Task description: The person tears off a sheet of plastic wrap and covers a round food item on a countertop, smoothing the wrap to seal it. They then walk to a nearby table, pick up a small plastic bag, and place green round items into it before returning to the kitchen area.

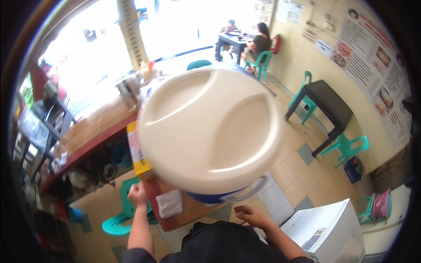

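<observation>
A large round cooler jug with a cream plastic lid (204, 128) fills the middle of the view, its blue body partly showing below. My left hand (137, 194) is curled beside the wooden counter's red edge, just below a yellow box (139, 154); whether it grips anything cannot be seen. A folded white cloth (169, 203) lies on the counter to its right. My right hand (251, 216) is below the jug's grey handle (251, 190), apart from it, fingers loosely extended and holding nothing visible.
A green plastic chair (118, 225) is at left by the counter. A white chest-like appliance (322, 227) stands at lower right. Farther off are a dark table (324, 102) with green chairs, and two people seated at another table (235, 39). A wooden counter (95, 121) extends left.
</observation>
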Tool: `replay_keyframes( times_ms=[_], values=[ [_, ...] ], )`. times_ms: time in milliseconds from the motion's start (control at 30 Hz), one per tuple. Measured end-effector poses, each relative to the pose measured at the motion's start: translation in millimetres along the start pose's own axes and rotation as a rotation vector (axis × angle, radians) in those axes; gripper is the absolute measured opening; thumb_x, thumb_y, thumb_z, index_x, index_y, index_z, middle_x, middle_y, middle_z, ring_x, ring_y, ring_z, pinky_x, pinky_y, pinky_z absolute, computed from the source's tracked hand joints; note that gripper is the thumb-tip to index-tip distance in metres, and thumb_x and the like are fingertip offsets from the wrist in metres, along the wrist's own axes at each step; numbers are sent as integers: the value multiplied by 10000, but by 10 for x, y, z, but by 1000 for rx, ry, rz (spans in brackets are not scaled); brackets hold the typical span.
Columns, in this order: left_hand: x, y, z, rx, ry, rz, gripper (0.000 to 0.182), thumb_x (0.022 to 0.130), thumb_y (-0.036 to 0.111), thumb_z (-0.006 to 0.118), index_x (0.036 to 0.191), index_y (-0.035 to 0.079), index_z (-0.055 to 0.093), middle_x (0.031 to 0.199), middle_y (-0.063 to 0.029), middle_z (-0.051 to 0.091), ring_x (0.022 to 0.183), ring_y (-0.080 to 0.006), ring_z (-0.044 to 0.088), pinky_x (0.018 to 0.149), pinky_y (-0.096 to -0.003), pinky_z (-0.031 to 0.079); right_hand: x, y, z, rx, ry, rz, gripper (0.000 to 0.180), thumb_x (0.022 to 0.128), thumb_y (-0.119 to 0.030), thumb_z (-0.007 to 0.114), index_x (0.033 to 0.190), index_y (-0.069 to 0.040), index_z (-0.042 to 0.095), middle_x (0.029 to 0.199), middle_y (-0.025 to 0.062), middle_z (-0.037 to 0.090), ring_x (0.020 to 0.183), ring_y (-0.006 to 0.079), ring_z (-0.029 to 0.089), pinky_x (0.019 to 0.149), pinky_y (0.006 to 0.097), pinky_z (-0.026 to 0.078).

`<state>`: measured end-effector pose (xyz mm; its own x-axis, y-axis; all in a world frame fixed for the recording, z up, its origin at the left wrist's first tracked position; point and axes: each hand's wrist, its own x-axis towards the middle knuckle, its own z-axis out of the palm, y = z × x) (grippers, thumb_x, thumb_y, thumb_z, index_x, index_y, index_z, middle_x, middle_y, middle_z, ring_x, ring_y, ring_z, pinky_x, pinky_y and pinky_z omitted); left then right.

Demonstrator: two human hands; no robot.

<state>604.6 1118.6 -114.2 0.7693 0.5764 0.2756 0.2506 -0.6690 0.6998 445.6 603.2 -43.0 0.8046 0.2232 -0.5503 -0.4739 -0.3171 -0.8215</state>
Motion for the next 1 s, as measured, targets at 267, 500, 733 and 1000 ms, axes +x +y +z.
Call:
replay_keyframes(
  times_ms=[267, 500, 733, 1000],
  values=[
    [-2196, 1059, -102, -224, -196, 425, 461, 1051, 193, 627, 662, 0, 472, 586, -152, 427, 529, -238, 389, 530, -439, 331, -79, 682, -1410, 155, 33, -140, 574, 1004, -359, 762, 1414, 23, 638, 1334, 163, 717, 1204, 246, 691, 1026, 376, 553],
    [-3067, 3108, 1185, -353, -875, 479, 337, 1046, 158, 626, 743, 10, 610, 662, -168, 580, 598, -261, 603, 580, -430, 449, -825, 1271, -2889, 179, 486, -108, 474, 1011, -332, 754, 1343, 1, 691, 1190, 126, 759, 1082, 188, 707, 969, 342, 562],
    [-3967, 5269, 2555, -492, -1404, 652, 169, 1025, 111, 652, 1047, -13, 766, 892, -109, 777, 841, -174, 768, 761, -304, 583, -2029, 1984, -3607, 337, 978, -25, 400, 1018, -302, 741, 1279, 0, 720, 1124, 118, 774, 1045, 185, 717, 933, 332, 566],
    [-5594, 6732, 3990, -456, -2008, 749, 205, 1054, 85, 620, 1161, -40, 742, 1078, -105, 782, 934, -170, 745, 858, -317, 593, -3219, 3252, -3636, 325, 1731, 514, 396, 969, -370, 751, 935, 24, 743, 875, 155, 791, 783, 262, 769, 762, 357, 606]
  ],
)
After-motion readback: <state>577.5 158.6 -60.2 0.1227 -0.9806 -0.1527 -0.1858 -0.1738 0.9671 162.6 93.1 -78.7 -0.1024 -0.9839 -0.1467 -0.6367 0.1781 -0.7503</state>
